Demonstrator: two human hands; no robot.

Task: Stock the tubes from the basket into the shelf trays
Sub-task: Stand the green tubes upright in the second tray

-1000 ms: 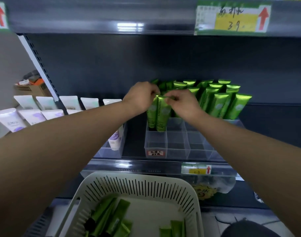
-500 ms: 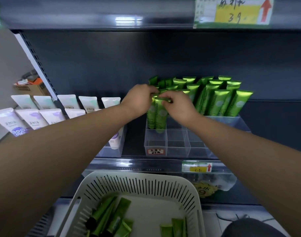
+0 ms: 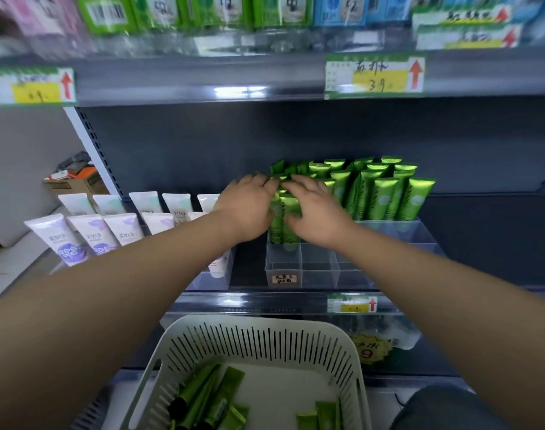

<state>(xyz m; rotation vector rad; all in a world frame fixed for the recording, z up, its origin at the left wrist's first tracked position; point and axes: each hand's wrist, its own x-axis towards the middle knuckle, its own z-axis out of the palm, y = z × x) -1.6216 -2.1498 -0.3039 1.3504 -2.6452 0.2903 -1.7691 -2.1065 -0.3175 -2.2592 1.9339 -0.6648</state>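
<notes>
Two green tubes (image 3: 284, 225) stand upright in the front-left slot of a clear divided tray (image 3: 317, 271) on the shelf. My left hand (image 3: 249, 209) touches them from the left, fingertips at their crimped tops. My right hand (image 3: 314, 209) rests on them from the right, fingers stretched over the tops and thumb against the front. Several more green tubes (image 3: 383, 197) fill the tray's back rows. Below me, the white slotted basket (image 3: 259, 333) holds several loose green tubes (image 3: 209, 395).
White and purple tubes (image 3: 91, 234) stand in a tray to the left. A cardboard box (image 3: 76, 181) sits beyond the shelf upright. The shelf above carries boxed products (image 3: 203, 10) and a price tag (image 3: 373, 76). The tray's front slots hold nothing.
My fingers have loosened from pinching the tube tops and now lie spread over them. The view has tilted upward, showing the shelf above.
</notes>
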